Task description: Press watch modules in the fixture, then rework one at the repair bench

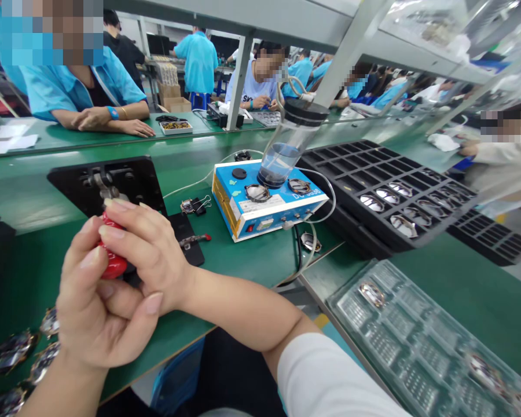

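Observation:
Both hands are closed around the red handle (114, 265) of a toggle clamp, its metal linkage (103, 183) showing above my fingers. My left hand (98, 313) grips the handle from the left and below, with the thumb bent across. From the right, my right hand (156, 246) presses its fingers over the handle. Behind them stands a tilted black plate (145, 179) that carries the clamp. Whatever lies under the clamp is hidden by my hands. Several shiny watch cases (13, 350) lie on the bench to the left of my left wrist.
A blue-and-white box (264, 217) with a clear cylinder (282, 153) and watch cases on top stands ahead. To the right are a black compartment tray (351, 168) and a clear plastic tray (399, 347), both holding watch cases. A small clamp with a red tip (195, 238) lies nearby. Co-workers sit across the bench.

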Motion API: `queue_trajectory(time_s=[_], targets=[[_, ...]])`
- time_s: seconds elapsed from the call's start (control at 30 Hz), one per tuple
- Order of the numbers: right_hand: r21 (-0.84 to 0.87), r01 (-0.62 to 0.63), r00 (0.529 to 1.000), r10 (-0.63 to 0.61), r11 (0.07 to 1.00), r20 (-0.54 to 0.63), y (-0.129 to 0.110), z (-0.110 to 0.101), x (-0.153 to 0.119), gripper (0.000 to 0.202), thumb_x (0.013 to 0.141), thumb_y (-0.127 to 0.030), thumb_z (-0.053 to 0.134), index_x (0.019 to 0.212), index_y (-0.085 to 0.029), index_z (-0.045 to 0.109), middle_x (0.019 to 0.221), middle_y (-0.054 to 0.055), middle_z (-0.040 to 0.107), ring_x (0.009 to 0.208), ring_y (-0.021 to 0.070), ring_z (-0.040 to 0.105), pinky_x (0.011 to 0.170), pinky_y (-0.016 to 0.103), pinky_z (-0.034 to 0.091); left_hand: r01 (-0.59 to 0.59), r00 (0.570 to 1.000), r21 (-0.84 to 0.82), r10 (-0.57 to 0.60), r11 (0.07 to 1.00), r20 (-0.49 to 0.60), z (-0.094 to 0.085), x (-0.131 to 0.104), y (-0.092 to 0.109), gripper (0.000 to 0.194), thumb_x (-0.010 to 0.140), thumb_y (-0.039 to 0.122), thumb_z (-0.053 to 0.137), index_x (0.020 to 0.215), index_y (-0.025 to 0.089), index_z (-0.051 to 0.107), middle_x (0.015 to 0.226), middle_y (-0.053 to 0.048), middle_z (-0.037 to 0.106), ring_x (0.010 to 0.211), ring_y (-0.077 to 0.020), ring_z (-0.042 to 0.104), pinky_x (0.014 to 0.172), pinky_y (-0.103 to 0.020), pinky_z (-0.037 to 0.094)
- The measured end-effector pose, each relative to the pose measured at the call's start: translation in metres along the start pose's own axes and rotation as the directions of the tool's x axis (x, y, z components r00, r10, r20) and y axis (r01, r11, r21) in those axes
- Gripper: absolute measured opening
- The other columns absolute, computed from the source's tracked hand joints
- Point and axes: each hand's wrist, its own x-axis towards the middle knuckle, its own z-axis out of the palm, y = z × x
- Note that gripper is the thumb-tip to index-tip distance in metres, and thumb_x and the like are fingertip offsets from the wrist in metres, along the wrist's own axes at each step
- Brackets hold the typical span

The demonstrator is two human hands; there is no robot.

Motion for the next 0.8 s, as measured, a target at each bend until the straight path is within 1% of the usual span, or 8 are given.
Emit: queue_trajectory(time_s=[0.1, 0.2, 0.3, 0.4, 0.47, 0.57, 0.7, 0.8], targets=[[0.032, 0.012, 0.996, -0.009, 0.999, -0.093, 0.0, 0.0, 0.0, 0.101, 0.053, -0.073, 0.095, 0.139, -0.03, 0.066, 0.173, -0.005, 0.046, 0.156, 0.0226, 0.049, 0.136, 0.034, 0.037, 0.009, 1.0, -0.001, -0.009, 1.0, -0.002, 0.0, -0.001, 0.0, 0.107, 0.07, 0.021, 0.072, 0.17, 0.03, 0.035, 0.177, 0.013, 0.036, 0.166, -0.0118, 0.032, 0.14, -0.025, 0.026], [0.04, 0.021, 0.993, -0.016, 0.999, -0.121, 0.001, -0.001, 0.0, 0.104, 0.052, -0.073, 0.095, 0.141, -0.029, 0.064, 0.172, -0.004, 0.046, 0.155, 0.0219, 0.05, 0.136, 0.032, 0.037, 0.009, 1.0, -0.001, -0.009, 1.0, -0.006, 0.0, -0.001, 0.001, 0.106, 0.07, 0.021, 0.072, 0.17, 0.031, 0.036, 0.176, 0.013, 0.038, 0.166, -0.0117, 0.033, 0.139, -0.024, 0.027], [0.02, 0.031, 0.996, -0.029, 0.999, -0.078, 0.001, -0.004, 0.001, 0.103, 0.056, -0.076, 0.093, 0.143, -0.028, 0.063, 0.172, -0.002, 0.046, 0.157, 0.0222, 0.048, 0.137, 0.034, 0.036, 0.003, 1.0, 0.004, -0.003, 1.0, -0.002, 0.0, 0.0, 0.0, 0.107, 0.07, 0.021, 0.072, 0.17, 0.03, 0.036, 0.176, 0.013, 0.037, 0.166, -0.0114, 0.032, 0.139, -0.024, 0.027], [-0.011, 0.021, 1.0, -0.021, 1.0, -0.003, 0.001, -0.004, 0.0, 0.092, 0.065, -0.079, 0.087, 0.14, -0.03, 0.065, 0.171, -0.001, 0.047, 0.159, 0.0228, 0.045, 0.137, 0.037, 0.036, -0.002, 1.0, 0.007, 0.002, 1.0, 0.0, 0.0, 0.0, 0.0, 0.107, 0.07, 0.021, 0.072, 0.17, 0.029, 0.035, 0.177, 0.013, 0.037, 0.166, -0.0117, 0.032, 0.139, -0.024, 0.026], [-0.028, 0.005, 0.999, -0.003, 1.0, 0.044, 0.001, -0.001, 0.0, 0.089, 0.063, -0.081, 0.086, 0.136, -0.033, 0.067, 0.169, -0.002, 0.05, 0.161, 0.0239, 0.043, 0.137, 0.039, 0.037, -0.006, 1.0, 0.008, 0.006, 1.0, -0.004, 0.0, -0.001, 0.0, 0.107, 0.07, 0.021, 0.072, 0.17, 0.028, 0.035, 0.176, 0.012, 0.037, 0.166, -0.0119, 0.032, 0.139, -0.025, 0.026], [-0.048, -0.006, 0.996, 0.01, 0.999, 0.086, 0.002, 0.004, -0.001, 0.097, 0.054, -0.082, 0.09, 0.134, -0.032, 0.068, 0.164, 0.001, 0.056, 0.163, 0.0265, 0.039, 0.137, 0.041, 0.037, 0.003, 1.0, 0.006, -0.003, 1.0, -0.004, 0.0, -0.001, 0.0, 0.107, 0.07, 0.021, 0.072, 0.17, 0.03, 0.035, 0.176, 0.013, 0.037, 0.166, -0.0122, 0.032, 0.139, -0.026, 0.026], [-0.051, 0.002, 0.994, 0.004, 0.999, 0.112, 0.004, 0.006, -0.002, 0.092, 0.063, -0.085, 0.083, 0.136, -0.031, 0.065, 0.158, 0.003, 0.059, 0.164, 0.0255, 0.035, 0.135, 0.042, 0.038, 0.005, 1.0, 0.009, -0.005, 1.0, 0.001, 0.0, -0.001, 0.001, 0.108, 0.069, 0.021, 0.072, 0.17, 0.03, 0.035, 0.176, 0.013, 0.037, 0.166, -0.0123, 0.032, 0.139, -0.026, 0.026], [-0.055, 0.007, 0.994, -0.001, 0.998, 0.111, 0.004, 0.005, -0.003, 0.096, 0.059, -0.086, 0.084, 0.136, -0.031, 0.064, 0.157, 0.004, 0.058, 0.166, 0.0268, 0.031, 0.134, 0.043, 0.039, 0.003, 1.0, 0.011, -0.003, 1.0, 0.006, 0.0, -0.001, 0.0, 0.108, 0.069, 0.021, 0.071, 0.17, 0.03, 0.034, 0.177, 0.013, 0.036, 0.166, -0.0116, 0.031, 0.139, -0.024, 0.026]])
